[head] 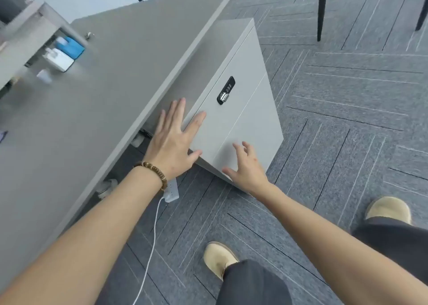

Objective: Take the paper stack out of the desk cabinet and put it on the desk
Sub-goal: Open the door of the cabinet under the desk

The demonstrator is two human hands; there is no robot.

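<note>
A light grey desk cabinet [245,119] stands under the edge of the grey desk [97,100], its door closed, with a black combination lock [225,91] near the top of the front. My left hand [173,140], with a bead bracelet on the wrist, lies flat with spread fingers on the cabinet's left front edge. My right hand [246,165] hovers with fingers apart at the lower part of the cabinet front. Neither hand holds anything. The paper stack is not visible.
A white power strip [171,192] with a cable lies on the grey carpet below my left wrist. On the desk's far left stand a shelf [25,38] with blue and white items. Black chair legs [322,10] stand at the back. My feet are at the bottom.
</note>
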